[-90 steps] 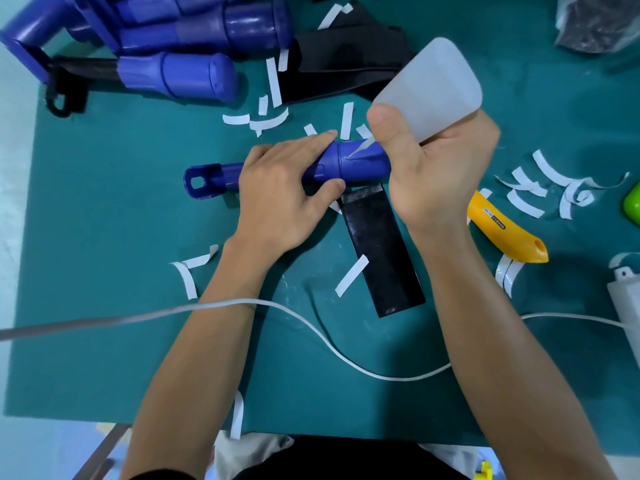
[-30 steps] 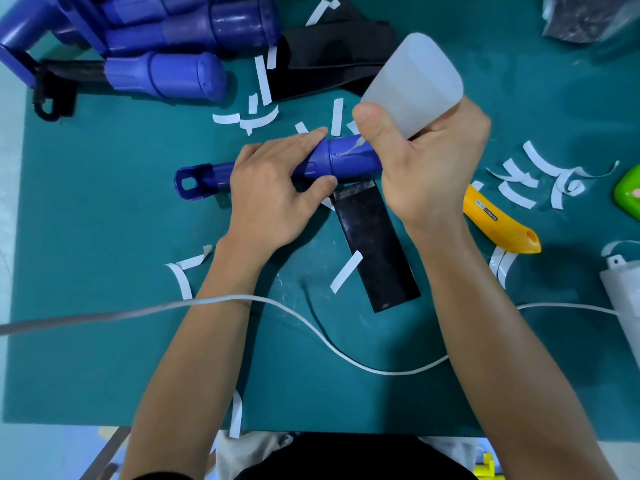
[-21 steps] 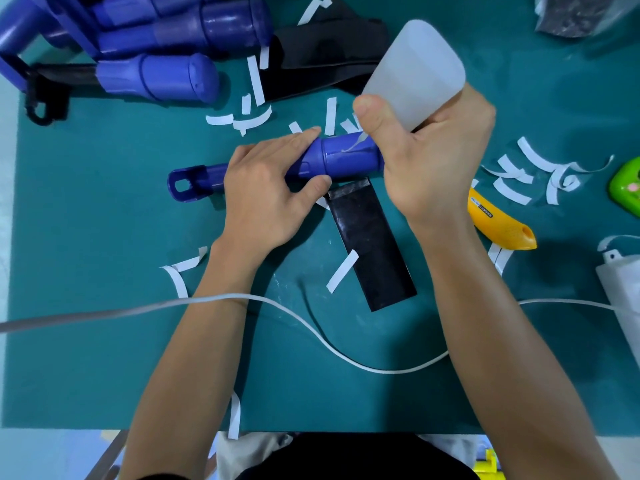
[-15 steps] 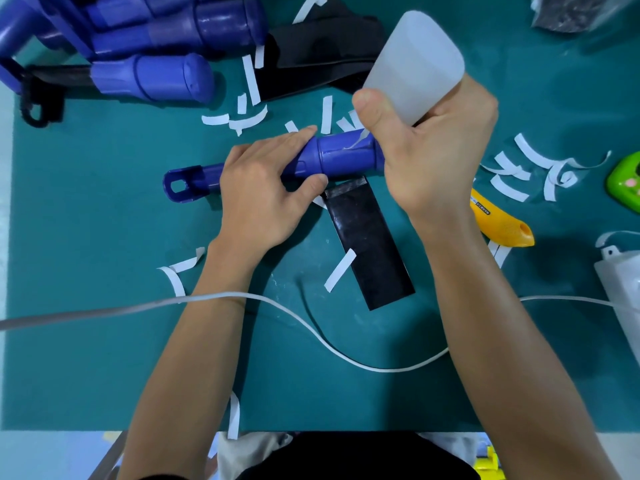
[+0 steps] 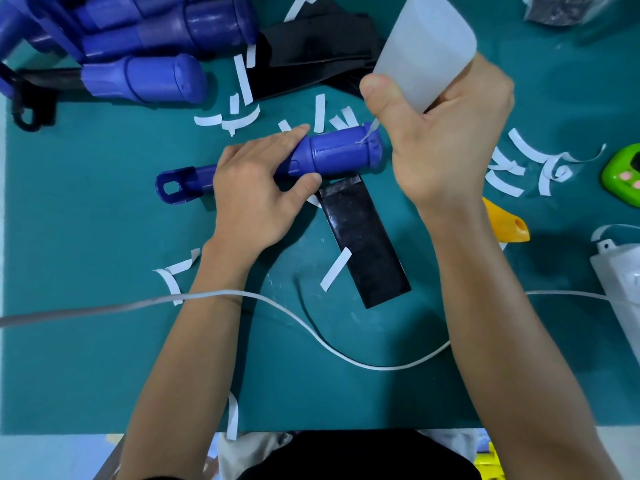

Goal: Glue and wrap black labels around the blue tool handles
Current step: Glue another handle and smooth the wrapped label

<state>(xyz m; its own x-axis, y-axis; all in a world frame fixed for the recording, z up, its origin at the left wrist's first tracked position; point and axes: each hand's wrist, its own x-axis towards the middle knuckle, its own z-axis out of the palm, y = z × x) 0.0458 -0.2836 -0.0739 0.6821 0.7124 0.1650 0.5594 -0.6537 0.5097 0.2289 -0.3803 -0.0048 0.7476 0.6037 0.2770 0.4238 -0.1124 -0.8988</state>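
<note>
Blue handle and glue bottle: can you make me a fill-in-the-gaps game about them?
1. The left hand grips the ____ tool handle.
2. The right hand holds the glue bottle, its nozzle pointing down at the ____.
3. A white paper strip lies across the ____ label.

Missing words: blue; handle; black.

Mat (image 5: 86, 237): teal, under everything.
Paper strips (image 5: 242, 121): white, scattered beyond my left fingers (image 5: 277, 140) and right of my right fingers (image 5: 491, 81).
Cable (image 5: 311, 327): white, curving nearer me than both.
Yellow tool (image 5: 509, 226): right of my right fingers, nearer me.
Green object (image 5: 621, 174): far right.
</note>
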